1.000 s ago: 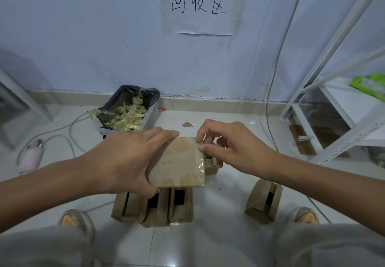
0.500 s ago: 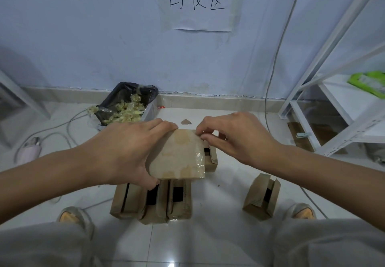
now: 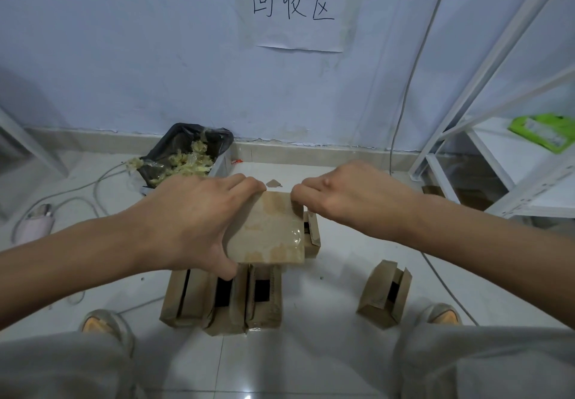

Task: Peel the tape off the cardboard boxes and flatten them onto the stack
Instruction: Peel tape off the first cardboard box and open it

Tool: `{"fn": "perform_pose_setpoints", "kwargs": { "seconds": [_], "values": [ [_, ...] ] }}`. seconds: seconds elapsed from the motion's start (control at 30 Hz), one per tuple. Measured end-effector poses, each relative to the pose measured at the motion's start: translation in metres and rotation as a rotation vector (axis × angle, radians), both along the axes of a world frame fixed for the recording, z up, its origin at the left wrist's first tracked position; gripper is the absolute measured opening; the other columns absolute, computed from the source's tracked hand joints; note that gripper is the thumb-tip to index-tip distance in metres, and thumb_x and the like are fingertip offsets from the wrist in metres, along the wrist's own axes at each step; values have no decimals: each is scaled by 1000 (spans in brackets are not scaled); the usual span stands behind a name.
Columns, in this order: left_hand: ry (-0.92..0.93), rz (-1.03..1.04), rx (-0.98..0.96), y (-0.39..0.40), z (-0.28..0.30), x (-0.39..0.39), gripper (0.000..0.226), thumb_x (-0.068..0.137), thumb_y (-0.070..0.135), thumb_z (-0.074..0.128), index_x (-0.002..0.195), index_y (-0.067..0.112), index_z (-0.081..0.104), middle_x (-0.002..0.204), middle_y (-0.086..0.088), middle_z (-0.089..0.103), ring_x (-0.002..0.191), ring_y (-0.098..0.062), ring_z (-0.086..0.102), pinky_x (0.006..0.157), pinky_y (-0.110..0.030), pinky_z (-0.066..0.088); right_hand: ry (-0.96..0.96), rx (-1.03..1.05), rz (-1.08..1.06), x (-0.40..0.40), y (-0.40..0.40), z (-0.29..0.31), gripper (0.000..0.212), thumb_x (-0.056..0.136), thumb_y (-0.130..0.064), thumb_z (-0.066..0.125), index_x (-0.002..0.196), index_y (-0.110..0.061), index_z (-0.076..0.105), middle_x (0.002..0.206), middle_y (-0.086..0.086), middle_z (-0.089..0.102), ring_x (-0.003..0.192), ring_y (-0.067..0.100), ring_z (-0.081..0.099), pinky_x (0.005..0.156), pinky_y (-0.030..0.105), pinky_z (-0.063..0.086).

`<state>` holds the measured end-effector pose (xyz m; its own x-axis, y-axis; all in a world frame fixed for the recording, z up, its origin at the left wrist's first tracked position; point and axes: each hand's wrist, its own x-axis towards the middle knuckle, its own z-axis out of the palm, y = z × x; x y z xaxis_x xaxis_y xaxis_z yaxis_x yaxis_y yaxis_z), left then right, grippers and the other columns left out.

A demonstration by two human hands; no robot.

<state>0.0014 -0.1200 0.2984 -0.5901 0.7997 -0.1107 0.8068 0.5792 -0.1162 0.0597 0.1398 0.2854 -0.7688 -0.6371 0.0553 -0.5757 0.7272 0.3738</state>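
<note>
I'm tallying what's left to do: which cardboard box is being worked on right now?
The taped box held above the floor: the left hand grips it and the right hand pinches its far corner. The other boxes sit untouched on the floor.

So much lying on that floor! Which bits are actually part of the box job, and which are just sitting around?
Part of the job:
- held box, gripped by left hand, right hand pinching its top corner
- boxes on the floor
- lone box
- bin of peeled tape

Just lying about:
- wall sign
- white shelf
- green packet
- cables
</note>
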Motion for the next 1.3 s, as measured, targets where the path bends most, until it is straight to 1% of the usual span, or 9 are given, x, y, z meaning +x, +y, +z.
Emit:
{"fn": "perform_pose_setpoints", "kwargs": {
  "seconds": [0.2, 0.4, 0.5, 0.6, 0.7, 0.87, 0.97, 1.1, 1.3],
  "values": [
    [65, -5, -28, -4, -2, 0, 107, 47, 79, 55, 141, 33, 38, 113, 17, 61, 84, -13, 66, 48, -28, 44, -3, -23, 18, -8, -11, -1, 33, 69, 13, 70, 88, -10, 55, 62, 0, 37, 43, 26, 32, 45, 30, 19],
    [-19, -16, -10, 3, -7, 6, 105, 50, 80, 59, 142, 39, 29, 120, 17, 58, 88, -16, 64, 63, -36, 55, -137, -209, 71, -7, -7, -10, 11, 83, -11, 60, 79, -10, 49, 61, -2, 32, 40, 25, 30, 43, 30, 23],
    [-26, -34, -15, 1, -4, -2, 106, 54, 79, 63, 144, 40, 24, 123, 19, 55, 87, -9, 58, 64, -28, 48, -177, -391, -63, -3, 1, -16, 7, 87, -25, 51, 87, -19, 55, 63, -9, 49, 48, 22, 45, 46, 36, 43],
    [-77, -90, 11, -5, -2, -10, 103, 55, 78, 68, 142, 42, 26, 121, 22, 53, 93, -9, 61, 65, -27, 45, -311, -588, -145, 4, 6, -12, 17, 102, -33, 54, 118, -31, 61, 79, -16, 63, 62, 11, 61, 60, 38, 52],
    [-137, -148, 29, -9, -6, -14, 100, 54, 75, 67, 141, 45, 29, 117, 24, 50, 93, -5, 56, 63, -21, 37, -503, -744, -142, 9, 4, -11, 25, 104, -31, 61, 128, -36, 63, 81, -14, 66, 66, 15, 67, 64, 40, 55],
    [-362, -162, 75, -13, -14, -21, 102, 57, 60, 81, 144, 49, 27, 122, 30, 45, 105, -3, 53, 85, -33, 52, -638, -918, -148, 16, 1, -13, 19, 100, -17, 70, 117, -25, 74, 72, -3, 65, 61, 22, 67, 63, 45, 55],
    [-404, -179, 98, -16, -13, -27, 104, 57, 53, 87, 143, 51, 29, 119, 38, 40, 104, 2, 48, 85, -23, 48, -795, -1034, -205, 20, 1, -13, 20, 99, -8, 70, 114, -21, 72, 66, 4, 67, 60, 29, 71, 61, 39, 58],
    [-395, -202, 104, -17, -16, -28, 103, 58, 55, 87, 142, 51, 28, 117, 40, 40, 103, 2, 48, 82, -17, 43, -887, -988, -249, 19, 0, -14, 15, 101, -13, 70, 112, -23, 67, 69, 8, 72, 63, 30, 73, 63, 30, 55],
    [-400, -212, 79, -13, -16, -23, 100, 60, 59, 85, 143, 50, 29, 124, 28, 46, 111, -1, 49, 92, -29, 49, -917, -921, -279, 15, -1, -17, 5, 100, -12, 70, 103, -16, 67, 72, 8, 75, 65, 30, 74, 62, 30, 57]
  ]
}}
